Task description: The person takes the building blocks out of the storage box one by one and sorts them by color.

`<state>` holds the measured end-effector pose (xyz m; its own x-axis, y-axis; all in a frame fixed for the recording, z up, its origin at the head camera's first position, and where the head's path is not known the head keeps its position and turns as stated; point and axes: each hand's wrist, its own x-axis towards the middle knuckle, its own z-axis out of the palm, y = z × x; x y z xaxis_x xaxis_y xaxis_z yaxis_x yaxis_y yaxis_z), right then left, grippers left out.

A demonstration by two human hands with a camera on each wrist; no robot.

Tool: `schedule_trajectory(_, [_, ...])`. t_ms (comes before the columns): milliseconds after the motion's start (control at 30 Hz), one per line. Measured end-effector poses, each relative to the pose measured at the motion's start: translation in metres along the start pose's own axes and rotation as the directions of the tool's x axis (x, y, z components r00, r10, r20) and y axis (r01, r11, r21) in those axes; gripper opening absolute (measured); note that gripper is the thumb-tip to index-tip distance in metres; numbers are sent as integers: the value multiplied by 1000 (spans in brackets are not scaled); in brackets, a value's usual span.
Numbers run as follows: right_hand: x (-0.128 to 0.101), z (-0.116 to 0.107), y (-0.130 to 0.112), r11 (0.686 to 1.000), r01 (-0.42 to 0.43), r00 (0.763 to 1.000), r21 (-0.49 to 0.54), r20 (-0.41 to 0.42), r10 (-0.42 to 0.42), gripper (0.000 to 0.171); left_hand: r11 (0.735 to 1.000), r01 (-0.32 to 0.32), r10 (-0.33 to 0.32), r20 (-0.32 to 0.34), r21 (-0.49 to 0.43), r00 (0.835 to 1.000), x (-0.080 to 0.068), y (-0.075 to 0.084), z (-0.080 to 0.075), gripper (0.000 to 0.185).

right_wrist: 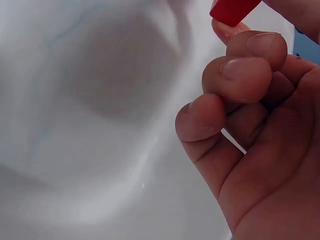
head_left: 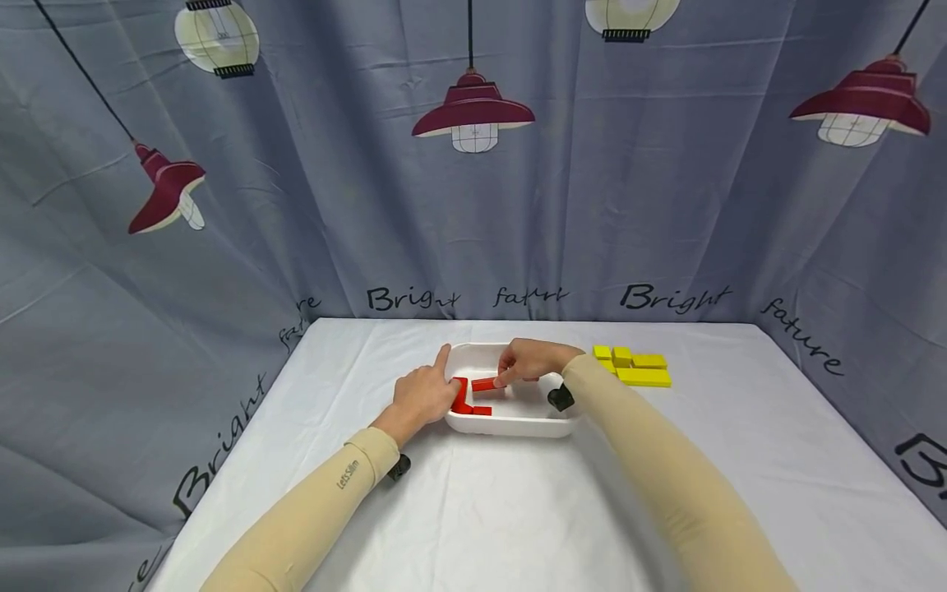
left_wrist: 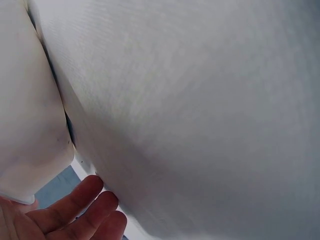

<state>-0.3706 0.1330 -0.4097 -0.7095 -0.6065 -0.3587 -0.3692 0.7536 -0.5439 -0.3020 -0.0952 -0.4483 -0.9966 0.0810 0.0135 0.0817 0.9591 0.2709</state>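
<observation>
The right hand [head_left: 534, 362] pinches a red block [head_left: 484, 384] over the white tray [head_left: 518, 423]; the left hand [head_left: 423, 395], fingers relaxed, steadies the rim. A loose pinch could drop the block crooked.

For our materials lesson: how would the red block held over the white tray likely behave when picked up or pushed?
The red block looks stiff: its edges stay straight in the right hand's pinch. Flat faces suggest it would slide, not roll. Held by fingertips alone above the tray, it is probably light.
</observation>
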Motion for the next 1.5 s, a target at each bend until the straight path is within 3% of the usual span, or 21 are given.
schedule_trajectory(233, [-15,-6,1,1000,-2,1000,2,-13,2,19,1000,-11,11,10,5,1000,0,-2,1,70])
schedule_trajectory(533, [-39,-18,1,999,28,994,-23,-106,-30,22,1000,-4,4,3,-3,1000,2,-3,-1,70])
schedule_trajectory(1000, [-88,-25,25,999,39,973,-5,-230,-39,25,1000,0,0,18,-7,1000,2,-4,-3,70])
schedule_trajectory(1500, [-137,-29,53,998,-27,939,55,-341,44,28,1000,-9,9,11,2,1000,0,-2,-3,70])
